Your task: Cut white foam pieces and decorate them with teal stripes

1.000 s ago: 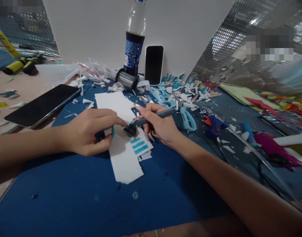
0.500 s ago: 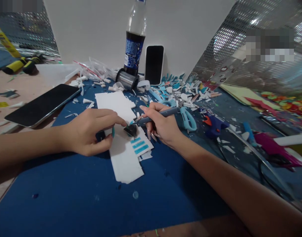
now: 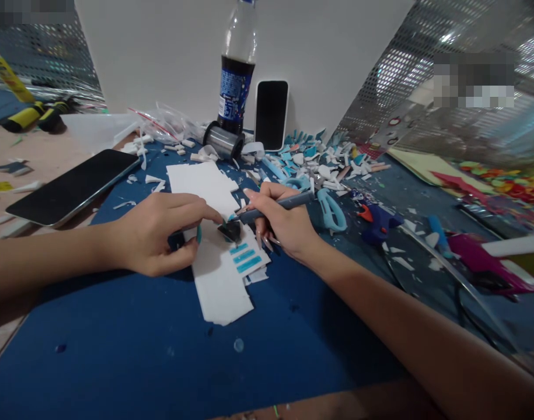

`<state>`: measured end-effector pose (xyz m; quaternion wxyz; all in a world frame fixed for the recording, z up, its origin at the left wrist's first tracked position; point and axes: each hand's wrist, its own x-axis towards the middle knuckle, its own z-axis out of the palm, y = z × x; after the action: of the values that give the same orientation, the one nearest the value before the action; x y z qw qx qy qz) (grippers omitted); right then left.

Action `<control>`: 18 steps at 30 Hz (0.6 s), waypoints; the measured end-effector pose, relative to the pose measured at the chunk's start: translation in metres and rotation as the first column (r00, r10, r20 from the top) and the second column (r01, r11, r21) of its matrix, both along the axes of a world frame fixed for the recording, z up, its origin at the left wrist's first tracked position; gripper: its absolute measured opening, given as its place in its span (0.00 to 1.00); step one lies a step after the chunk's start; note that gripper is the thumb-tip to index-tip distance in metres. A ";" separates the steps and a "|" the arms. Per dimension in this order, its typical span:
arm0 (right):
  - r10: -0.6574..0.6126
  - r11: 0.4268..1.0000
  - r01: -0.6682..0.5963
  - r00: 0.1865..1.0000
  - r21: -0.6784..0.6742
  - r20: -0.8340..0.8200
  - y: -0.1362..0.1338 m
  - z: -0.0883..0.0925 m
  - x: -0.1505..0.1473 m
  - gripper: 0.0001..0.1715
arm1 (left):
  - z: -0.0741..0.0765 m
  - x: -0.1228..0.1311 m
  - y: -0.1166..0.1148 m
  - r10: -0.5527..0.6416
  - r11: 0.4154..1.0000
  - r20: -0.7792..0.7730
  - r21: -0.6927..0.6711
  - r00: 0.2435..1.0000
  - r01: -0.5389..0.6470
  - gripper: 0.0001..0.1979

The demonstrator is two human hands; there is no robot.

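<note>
My right hand [image 3: 282,219] grips a slim grey pen [image 3: 293,200]. Its tip points left at a small dark triangular piece [image 3: 230,231] on a strip of white card [image 3: 221,286]. My left hand [image 3: 162,233] rests on the card, its index fingertip at the edge of the dark piece. A teal-edged thing [image 3: 199,234] shows between my left thumb and fingers; I cannot make out what it is. Below the pen, a white piece carries several bright blue stripes [image 3: 246,256].
Light blue scissors [image 3: 332,211] and a blue glue gun [image 3: 378,224] lie right. White and blue scraps [image 3: 319,157] heap behind. A cola bottle [image 3: 235,87], grey spool [image 3: 223,140] and upright phone [image 3: 271,115] stand at the back. Another phone [image 3: 72,186] lies left.
The view has shifted very slightly. Both hands, the pen and the card hold nearly the same positions.
</note>
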<state>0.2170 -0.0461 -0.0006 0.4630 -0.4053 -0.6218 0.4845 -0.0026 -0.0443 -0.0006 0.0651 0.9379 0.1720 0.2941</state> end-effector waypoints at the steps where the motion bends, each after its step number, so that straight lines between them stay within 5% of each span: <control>1: -0.013 1.000 0.013 1.000 0.006 -0.003 0.000 0.000 0.000 0.22 | 0.000 0.000 0.000 -0.002 1.000 0.001 0.005 1.000 0.002 0.15; 18: -0.013 0.999 0.012 1.000 0.031 0.017 -0.001 0.001 0.001 0.22 | 0.001 0.001 -0.002 0.019 1.000 -0.011 -0.017 1.000 -0.019 0.15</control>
<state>0.2177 -0.0476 0.0005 0.4668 -0.4062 -0.6308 0.4683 -0.0017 -0.0459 0.0009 0.0692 0.9373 0.1837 0.2882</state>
